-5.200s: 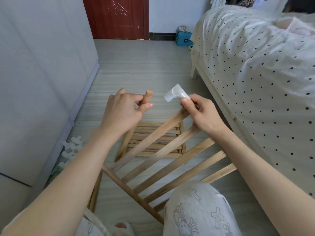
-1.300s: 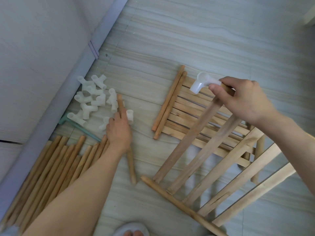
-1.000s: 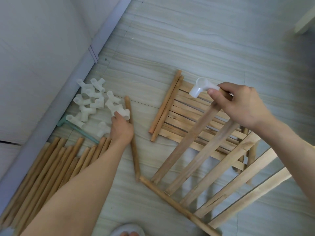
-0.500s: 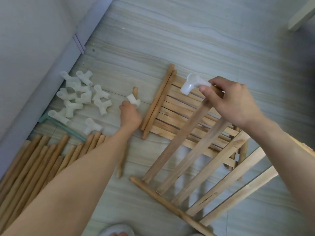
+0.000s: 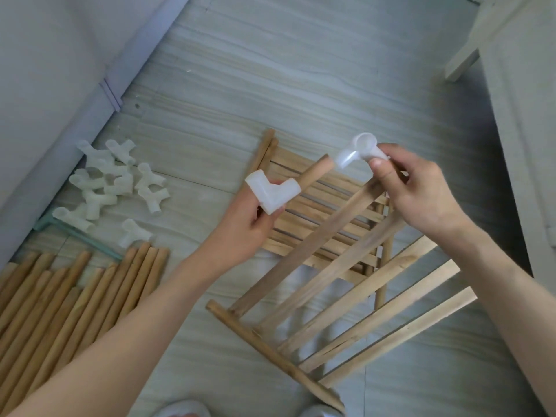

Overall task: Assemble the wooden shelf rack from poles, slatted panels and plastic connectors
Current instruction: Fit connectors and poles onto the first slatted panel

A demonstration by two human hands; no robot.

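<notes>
Floor [image 5: 301, 70]: L hand [image 5: 240, 233] now lifted w/ connector [image 5: 270, 192] + pole [image 5: 316, 173].

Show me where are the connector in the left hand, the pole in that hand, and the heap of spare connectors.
Left-hand connector [image 5: 272, 191]: head view, its elbow.
Pole [image 5: 317, 172]: head view, shaft near the tip.
Heap of spare connectors [image 5: 112, 183]: head view, middle piece.

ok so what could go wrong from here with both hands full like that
The left hand holds a pole and a loose connector together, so the connector could slip out as the pole nears the right hand's connector. The tilted slatted panel is held only at its top corner and could swing or drop.
</notes>
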